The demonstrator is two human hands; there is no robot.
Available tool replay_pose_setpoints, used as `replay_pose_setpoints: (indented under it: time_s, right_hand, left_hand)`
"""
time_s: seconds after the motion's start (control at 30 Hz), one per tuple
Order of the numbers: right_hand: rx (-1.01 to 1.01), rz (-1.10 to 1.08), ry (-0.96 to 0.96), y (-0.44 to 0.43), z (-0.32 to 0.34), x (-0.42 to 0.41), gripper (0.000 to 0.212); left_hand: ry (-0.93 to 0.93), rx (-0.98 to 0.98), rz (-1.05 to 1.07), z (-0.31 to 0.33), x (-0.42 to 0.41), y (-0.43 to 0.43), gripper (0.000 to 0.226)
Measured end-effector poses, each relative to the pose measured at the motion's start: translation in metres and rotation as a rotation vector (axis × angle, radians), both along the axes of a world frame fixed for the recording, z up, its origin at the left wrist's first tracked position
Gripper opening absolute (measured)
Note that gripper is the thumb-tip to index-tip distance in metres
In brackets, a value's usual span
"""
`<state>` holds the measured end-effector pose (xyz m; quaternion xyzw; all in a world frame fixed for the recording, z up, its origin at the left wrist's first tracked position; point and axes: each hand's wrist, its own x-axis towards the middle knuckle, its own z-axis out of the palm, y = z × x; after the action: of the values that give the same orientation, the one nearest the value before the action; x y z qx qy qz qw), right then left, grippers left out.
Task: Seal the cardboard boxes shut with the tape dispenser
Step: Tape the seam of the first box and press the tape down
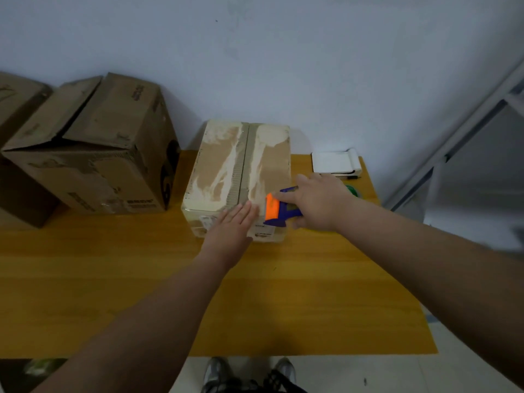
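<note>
Nearest the camera, two shoes (pixel 216 373) stand on the floor at the front edge of a yellow-brown wooden table (pixel 141 279). Both bare forearms reach out over the tabletop. The left hand (pixel 230 232) lies flat with straight, closed fingers on the near face and top edge of a small cardboard box (pixel 224 165), just beside its centre seam. Touching that box's near right corner is the tape dispenser (pixel 279 209), blue with an orange plate; the right hand (pixel 314 205) grips its handle, fingers curled around it. A greyish strip runs along the box's seam between pale torn patches. Beyond the right hand, a green roll (pixel 352 191) and a white flat object (pixel 336 163) lie near the table's far right corner. To the left stands a large cardboard box (pixel 90 160) with uneven, partly raised flaps, and another box (pixel 14 100) is at the frame's edge. A pale wall (pixel 283 66) is behind.
</note>
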<state>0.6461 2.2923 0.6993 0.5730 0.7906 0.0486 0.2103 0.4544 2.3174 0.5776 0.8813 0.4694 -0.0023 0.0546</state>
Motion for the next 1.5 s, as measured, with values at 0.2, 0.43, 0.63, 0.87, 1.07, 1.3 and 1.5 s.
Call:
replay_pose_setpoints:
  time_s: [0.2,0.43,0.63,0.87,1.07,1.3,1.5]
  right_hand:
    - [-0.031,-0.056,-0.036,-0.021,-0.012,0.037,0.068]
    - [0.03,-0.024,-0.073,-0.013,-0.022,0.029,0.059]
    - [0.02,-0.065,0.003,-0.017,-0.028,0.032,0.064]
    - [0.045,-0.09,0.073,-0.015,-0.034,0.022,0.064]
    - [0.036,-0.06,0.116,-0.02,-0.03,0.035,0.08]
    - [0.072,-0.034,0.009,-0.043,-0.024,0.094,0.075]
    - [0.107,-0.033,0.0,-0.045,-0.035,0.094,0.072]
  left_hand:
    - [0.029,0.022,0.046,0.002,0.003,-0.007,0.068]
    - [0.225,-0.056,0.19,0.01,0.052,-0.023,0.077]
    - [0.18,0.088,0.129,0.009,0.016,-0.015,0.071]
    - [0.047,0.059,0.052,0.003,0.031,-0.015,0.071]
    - [0.124,0.096,0.051,-0.005,0.033,-0.011,0.081]
    - [0.157,0.099,0.052,0.0,0.035,-0.007,0.075]
    - [0.237,0.081,0.062,0.004,0.045,-0.006,0.077]
